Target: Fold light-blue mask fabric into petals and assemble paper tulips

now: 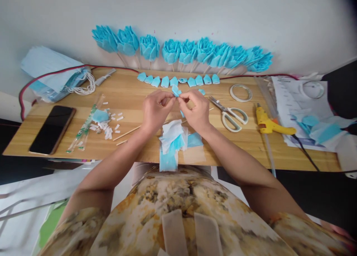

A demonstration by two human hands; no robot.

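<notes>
Both my left hand [157, 109] and my right hand [195, 109] pinch one small blue fabric petal [175, 90] between thumbs and fingertips, above the middle of the table. Just beyond it runs a row of several folded blue petals [165, 81]. Cut blue and white fabric pieces [173, 135] lie between my forearms, some hanging over the front edge. To the right of my right hand rest scissors [230, 114] with pale handles, blades pointing towards the hand. Thin wooden sticks [128, 134] lie beside my left wrist. My fingers partly hide the petal's lower end.
Several blue fabric flowers on sticks [171, 51] lean on the wall. At left are a phone [52, 129], a stack of face masks [55, 73] and white scraps [107, 129]. At right are a tape roll [240, 93], a yellow glue gun [272, 122] and papers [301, 99].
</notes>
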